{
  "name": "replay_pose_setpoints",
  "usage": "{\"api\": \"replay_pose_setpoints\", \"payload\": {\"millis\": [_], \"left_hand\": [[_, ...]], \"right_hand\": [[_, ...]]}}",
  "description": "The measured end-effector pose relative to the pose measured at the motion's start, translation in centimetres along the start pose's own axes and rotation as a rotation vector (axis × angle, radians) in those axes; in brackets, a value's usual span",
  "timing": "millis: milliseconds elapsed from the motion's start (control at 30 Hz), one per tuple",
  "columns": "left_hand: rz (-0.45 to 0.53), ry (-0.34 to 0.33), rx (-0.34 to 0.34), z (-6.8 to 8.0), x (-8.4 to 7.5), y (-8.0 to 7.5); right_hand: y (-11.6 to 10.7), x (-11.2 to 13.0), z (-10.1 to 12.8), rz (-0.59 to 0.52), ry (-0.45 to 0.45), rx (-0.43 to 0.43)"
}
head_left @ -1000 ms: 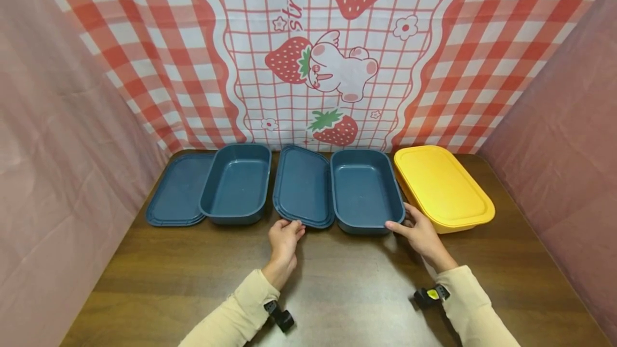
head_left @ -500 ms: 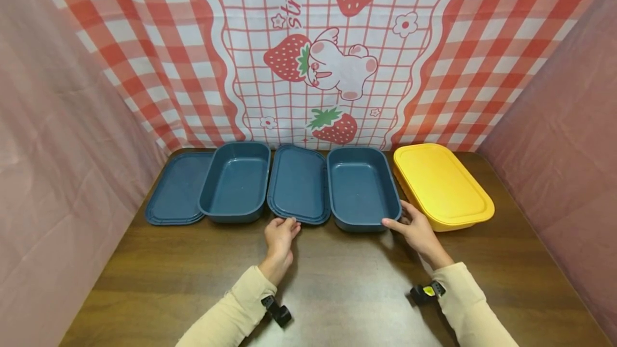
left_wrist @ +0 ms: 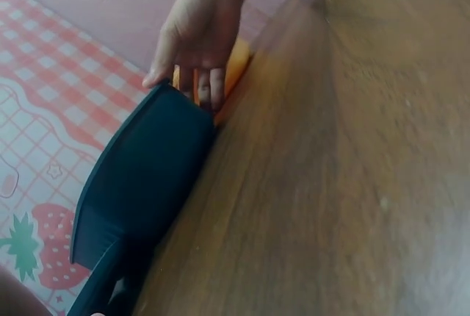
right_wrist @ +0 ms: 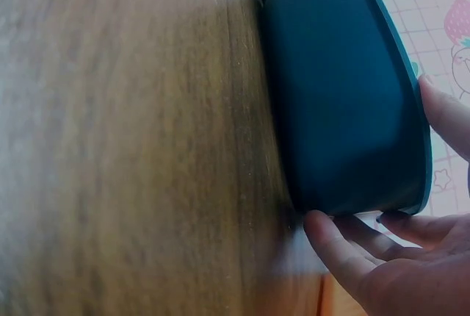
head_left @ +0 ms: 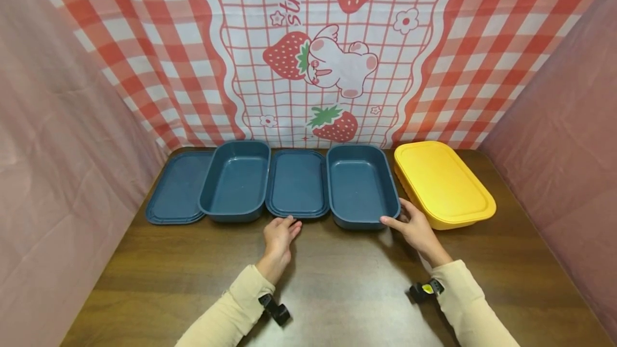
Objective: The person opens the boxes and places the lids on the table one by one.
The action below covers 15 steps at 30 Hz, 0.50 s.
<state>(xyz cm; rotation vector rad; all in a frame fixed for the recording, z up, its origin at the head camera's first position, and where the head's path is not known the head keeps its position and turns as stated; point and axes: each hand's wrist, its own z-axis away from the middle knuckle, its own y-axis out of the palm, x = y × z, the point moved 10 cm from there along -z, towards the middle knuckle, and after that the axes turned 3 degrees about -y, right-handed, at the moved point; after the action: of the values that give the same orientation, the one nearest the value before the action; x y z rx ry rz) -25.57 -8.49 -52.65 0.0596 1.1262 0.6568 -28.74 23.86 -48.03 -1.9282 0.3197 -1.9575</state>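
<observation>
Behind our wooden table hung strawberry cloth. Our left hand, fingers relaxed, touched the blue lid, which had just dropped flat between two empty blue tubs. Our right hand gripped the right tub beside the lidded yellow box.

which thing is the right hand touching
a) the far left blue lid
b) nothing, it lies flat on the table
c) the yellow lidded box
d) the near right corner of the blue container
d: in the head view the right hand has its fingers against the near right corner of the blue container, and the right wrist view shows the fingers at that container's wall.
</observation>
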Motion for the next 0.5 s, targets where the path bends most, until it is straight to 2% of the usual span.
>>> {"api": "replay_pose_setpoints", "payload": {"millis": [500], "left_hand": [[-0.034,-0.09,0.053,0.26,0.61,-0.06]], "right_hand": [[-0.08,-0.25,-0.08,0.035,0.033,0.012]]}}
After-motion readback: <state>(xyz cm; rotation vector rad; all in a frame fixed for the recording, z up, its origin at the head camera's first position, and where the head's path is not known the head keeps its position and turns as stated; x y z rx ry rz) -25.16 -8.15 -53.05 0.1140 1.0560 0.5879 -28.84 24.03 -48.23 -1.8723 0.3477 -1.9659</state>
